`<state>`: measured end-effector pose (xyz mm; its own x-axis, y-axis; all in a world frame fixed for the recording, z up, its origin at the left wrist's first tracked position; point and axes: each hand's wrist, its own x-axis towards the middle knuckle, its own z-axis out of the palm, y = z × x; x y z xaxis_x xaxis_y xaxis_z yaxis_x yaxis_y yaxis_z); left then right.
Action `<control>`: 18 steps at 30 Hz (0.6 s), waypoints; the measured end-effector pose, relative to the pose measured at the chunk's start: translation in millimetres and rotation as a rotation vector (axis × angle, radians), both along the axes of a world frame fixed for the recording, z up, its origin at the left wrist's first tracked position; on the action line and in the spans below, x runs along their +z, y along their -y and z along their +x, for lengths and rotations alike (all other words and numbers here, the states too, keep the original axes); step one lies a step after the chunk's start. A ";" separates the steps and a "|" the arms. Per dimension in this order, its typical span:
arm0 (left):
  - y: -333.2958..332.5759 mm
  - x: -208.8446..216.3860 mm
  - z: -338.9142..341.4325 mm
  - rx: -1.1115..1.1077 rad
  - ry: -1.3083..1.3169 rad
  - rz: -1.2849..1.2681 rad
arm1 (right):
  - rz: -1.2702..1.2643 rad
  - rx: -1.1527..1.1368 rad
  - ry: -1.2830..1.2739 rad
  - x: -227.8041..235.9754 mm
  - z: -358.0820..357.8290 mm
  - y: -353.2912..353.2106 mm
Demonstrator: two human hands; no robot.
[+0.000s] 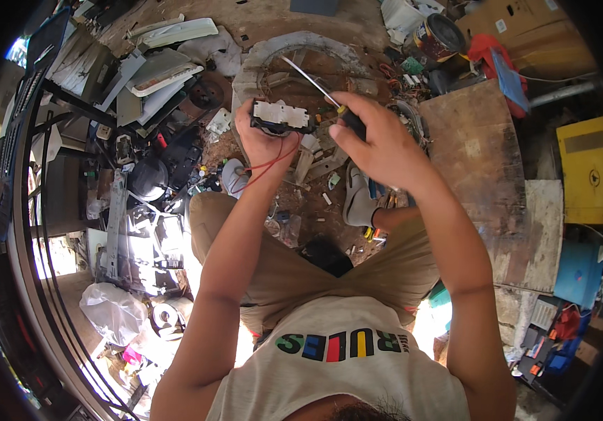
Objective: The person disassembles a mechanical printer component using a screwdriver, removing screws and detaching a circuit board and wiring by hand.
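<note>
My left hand is closed around a small black device with a pale, flat top, held up in front of me. Red wires trail from it, looping down beside my wrist. In my right hand I grip a screwdriver by its dark handle with a yellow band. Its long metal shaft points away and to the left, the tip beyond the device and apart from it. The device's underside is hidden by my left fingers and palm.
A pale round rim lies on the littered ground ahead. White panels and dark scrap parts are heaped on the left. To the right are a worn wooden board, a yellow metal case and a blue box. A clear plastic bag sits lower left.
</note>
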<state>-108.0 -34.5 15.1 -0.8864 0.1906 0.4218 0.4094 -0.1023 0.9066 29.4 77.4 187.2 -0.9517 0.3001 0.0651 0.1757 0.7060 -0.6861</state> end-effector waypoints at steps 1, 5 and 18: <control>4.3 2.6 -1.4 0.024 0.013 -0.008 | -0.050 -0.028 -0.053 -6.4 9.4 10.1; -4.5 -0.9 -4.3 0.103 0.028 0.057 | -0.194 -0.048 -0.146 -36.4 57.6 57.9; -1.9 -8.7 -6.6 0.179 -0.130 0.046 | -0.132 -0.125 -0.179 -69.0 50.8 77.7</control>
